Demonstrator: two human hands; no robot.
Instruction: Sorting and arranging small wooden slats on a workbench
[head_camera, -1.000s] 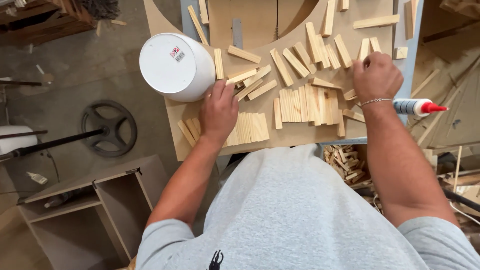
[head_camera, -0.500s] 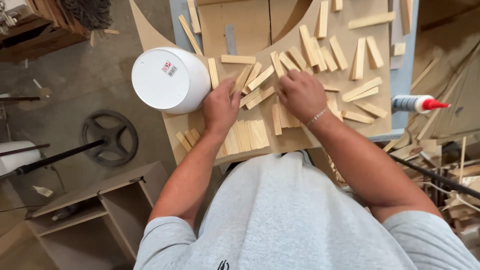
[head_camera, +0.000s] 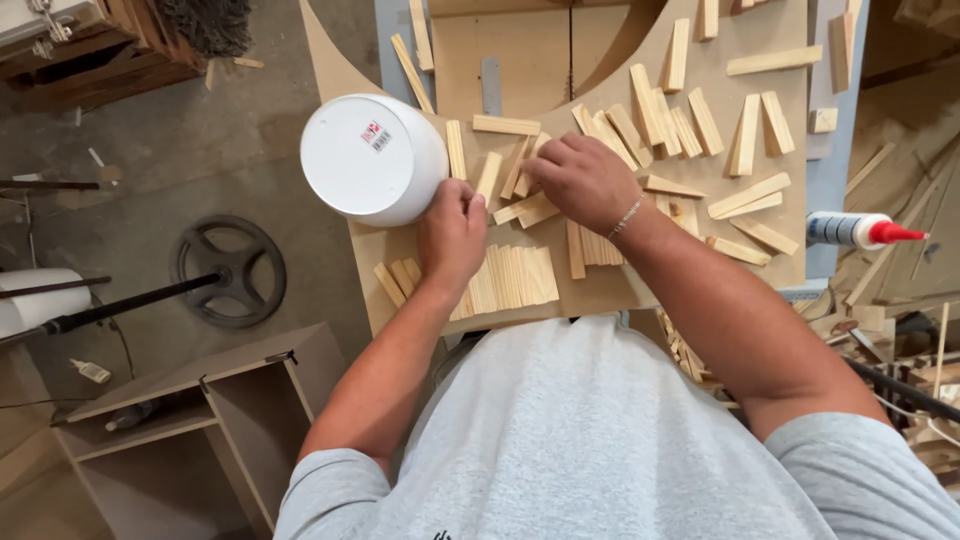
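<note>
Worktop (head_camera: 640, 290): flat tan fibreboard panel with a curved cut-out at its far side, set over a pale blue surface (head_camera: 825, 200) showing along the right edge.

On the panel:
- many short pale wooden slats (head_camera: 690, 120), loose and pointing every way, thickest across the middle and right;
- a tidy row of the same slats laid side by side (head_camera: 515, 275) near the front edge;
- a few more slats (head_camera: 395, 280) in a row at the front left corner;
- an upturned white round plastic tub (head_camera: 370, 160), at the left edge and partly overhanging it.

On the blue strip at the right: white glue bottle with red nozzle (head_camera: 860, 231), lying on its side.
</note>
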